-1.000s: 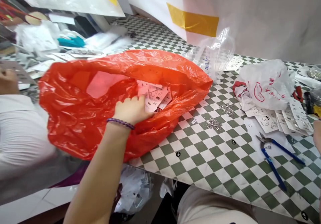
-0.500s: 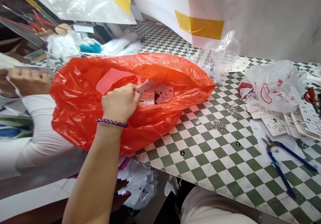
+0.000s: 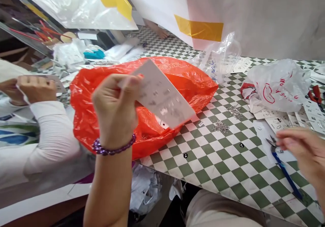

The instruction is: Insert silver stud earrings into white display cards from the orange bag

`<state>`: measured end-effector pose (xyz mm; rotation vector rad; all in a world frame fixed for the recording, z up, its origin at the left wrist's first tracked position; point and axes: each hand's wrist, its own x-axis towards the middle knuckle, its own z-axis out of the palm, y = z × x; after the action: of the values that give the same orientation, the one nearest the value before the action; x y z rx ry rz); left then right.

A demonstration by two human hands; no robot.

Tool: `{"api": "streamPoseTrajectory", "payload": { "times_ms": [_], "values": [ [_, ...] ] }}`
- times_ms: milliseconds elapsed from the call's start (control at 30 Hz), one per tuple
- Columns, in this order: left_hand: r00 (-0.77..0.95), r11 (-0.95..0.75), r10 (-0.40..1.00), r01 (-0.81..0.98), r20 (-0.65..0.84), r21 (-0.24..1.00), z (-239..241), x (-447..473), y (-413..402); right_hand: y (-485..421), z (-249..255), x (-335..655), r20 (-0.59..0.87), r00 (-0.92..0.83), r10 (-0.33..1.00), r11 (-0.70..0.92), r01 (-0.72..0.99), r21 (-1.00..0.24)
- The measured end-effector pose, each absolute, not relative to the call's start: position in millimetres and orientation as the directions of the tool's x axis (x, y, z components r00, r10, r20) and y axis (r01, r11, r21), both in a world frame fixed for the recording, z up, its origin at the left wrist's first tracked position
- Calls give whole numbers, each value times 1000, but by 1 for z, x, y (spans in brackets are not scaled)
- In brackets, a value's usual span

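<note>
At the counter's near edge, over an orange plastic bag (image 3: 99, 118): a white card (image 3: 162, 95) in the left hand (image 3: 114, 110). Card's long axis runs across the view, pinched end up at left, free end pointing down and right, past the bag's far side. Face tilted up toward the camera, small metal pieces fixed on it, blurred. Left hand pinches the card's end between thumb and fingers, wrist upright, forearm rising from the bottom of the view, purple beaded bracelet (image 3: 114, 145) at the wrist.

Right hand (image 3: 302, 145) enters from the right edge, fingers loosely extended and slightly apart, nothing visibly held. It hangs just above blue-handled pliers (image 3: 285, 171) on the checkered green-and-white counter (image 3: 215, 166).

Between bag and pliers, two small heaps of silver bits (image 3: 220, 127) lie on the counter. Toward the far right, a white plastic bag with red print (image 3: 278, 86) sits beside loose printed cards (image 3: 276, 123). A clear plastic bag (image 3: 220, 59) stands at the far side of the orange one.

Far left, a co-worker's hand (image 3: 38, 88) with a white sleeve (image 3: 53, 135) grips a card.
</note>
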<state>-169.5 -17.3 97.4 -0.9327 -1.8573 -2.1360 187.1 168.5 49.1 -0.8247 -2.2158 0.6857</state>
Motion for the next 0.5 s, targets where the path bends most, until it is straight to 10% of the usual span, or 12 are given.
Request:
{"api": "streamPoseTrajectory", "payload": {
  "times_ms": [200,500],
  "values": [
    [-595,-56,781,232,187,971,80,-113,31,130,49,123,-34,-897,441,267,167,-949],
    [-288,-63,957,-64,42,996,17,-99,60,134,19,96,-167,-732,661,-54,175,-983]
  ]
}}
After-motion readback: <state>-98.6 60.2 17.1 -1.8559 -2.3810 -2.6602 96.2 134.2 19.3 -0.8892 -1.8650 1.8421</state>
